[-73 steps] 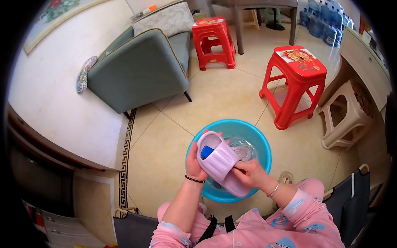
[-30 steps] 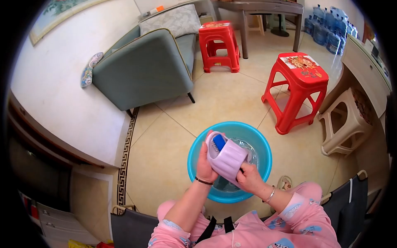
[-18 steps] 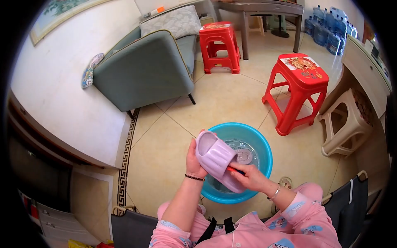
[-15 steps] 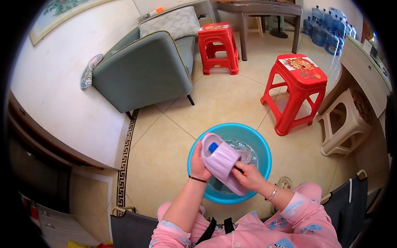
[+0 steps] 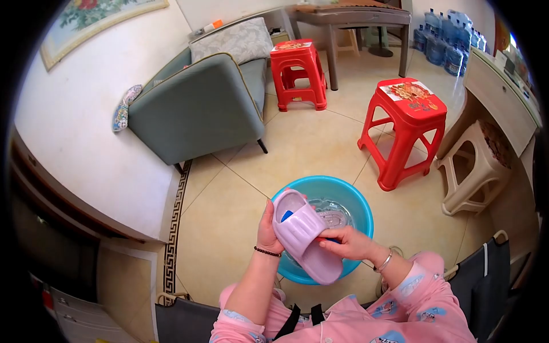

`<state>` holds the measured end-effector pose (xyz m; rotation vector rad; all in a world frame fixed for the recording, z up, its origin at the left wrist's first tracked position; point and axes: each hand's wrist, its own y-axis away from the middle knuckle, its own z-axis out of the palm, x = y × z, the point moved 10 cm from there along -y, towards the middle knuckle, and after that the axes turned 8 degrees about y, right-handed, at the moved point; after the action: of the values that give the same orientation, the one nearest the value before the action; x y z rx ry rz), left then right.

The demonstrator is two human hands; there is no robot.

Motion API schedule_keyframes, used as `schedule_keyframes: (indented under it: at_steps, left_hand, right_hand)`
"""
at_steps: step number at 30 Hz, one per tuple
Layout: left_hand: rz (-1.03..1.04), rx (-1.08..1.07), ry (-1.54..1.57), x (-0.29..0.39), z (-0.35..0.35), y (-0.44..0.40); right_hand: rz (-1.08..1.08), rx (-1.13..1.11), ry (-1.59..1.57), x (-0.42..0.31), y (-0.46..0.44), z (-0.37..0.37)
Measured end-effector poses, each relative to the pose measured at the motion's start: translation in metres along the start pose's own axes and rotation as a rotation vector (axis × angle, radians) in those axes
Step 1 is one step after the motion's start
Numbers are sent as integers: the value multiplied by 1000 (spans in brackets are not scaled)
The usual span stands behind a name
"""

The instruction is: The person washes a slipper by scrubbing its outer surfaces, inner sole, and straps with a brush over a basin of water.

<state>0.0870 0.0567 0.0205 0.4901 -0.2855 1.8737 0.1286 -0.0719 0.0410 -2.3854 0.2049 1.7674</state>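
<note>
We are looking down at two hands that are working above a blue basin [image 5: 361, 211], which is standing on the tiled floor [image 5: 229, 240]. The left hand [image 5: 267, 233] is gripping a lilac slipper [image 5: 297, 228] by its side, near the upper end, and this slipper is leaning over the basin, with its broad strap facing us. The right hand [image 5: 347, 244] is closing its fingers together on the handle of a brush [image 5: 287, 215] – we are seeing only little of this handle between the fingers. The brush is passing under the strap, and its blue end is showing in the upper opening. Inside the basin, clear water [image 5: 327, 204] is glinting, and a second slipper [image 5: 336, 218] is lying there, partly hidden behind the first one. Beyond the basin, a red stool [image 5: 405, 131] is standing near a beige stool [image 5: 477, 166] – both well apart from the hands.
</note>
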Motion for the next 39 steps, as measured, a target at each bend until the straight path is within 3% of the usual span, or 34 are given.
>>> schedule_keyframes:
  at_steps: [2, 9, 11, 14, 22, 26, 28, 31, 32, 34, 39]
  left_hand:
    - [-54, -46, 2, -5, 7, 2]
    - [-117, -146, 44, -2, 20, 2]
    - [-79, -124, 56, -4, 21, 1]
    - [28, -65, 36, 0, 11, -1]
    - [66, -4, 25, -24, 9, 0]
    - [119, 92, -27, -27, -5, -1]
    - [138, 100, -60, -26, -6, 0]
    - [191, 117, -108, -24, -10, 0]
    - [222, 127, -126, -21, -12, 1]
    - [220, 127, -114, -20, -10, 1]
    - [192, 96, -84, -20, -2, 2]
  right_hand:
    - [93, -126, -40, 7, 2, 6]
    - [16, -257, 38, 2, 5, 16]
    - [-88, -87, 15, 0, 4, 14]
    - [-40, 56, 45, 2, 6, 21]
    - [65, 163, -28, 28, 1, 21]
    - [107, 343, -103, 39, 1, 10]
    - [300, 327, -297, 56, 3, 15]
    - [349, 392, -464, 87, 3, 29]
    - [348, 387, -464, 97, 0, 38]
    - [93, 514, -515, 83, -5, 32]
    - [145, 537, -209, 51, 11, 27]
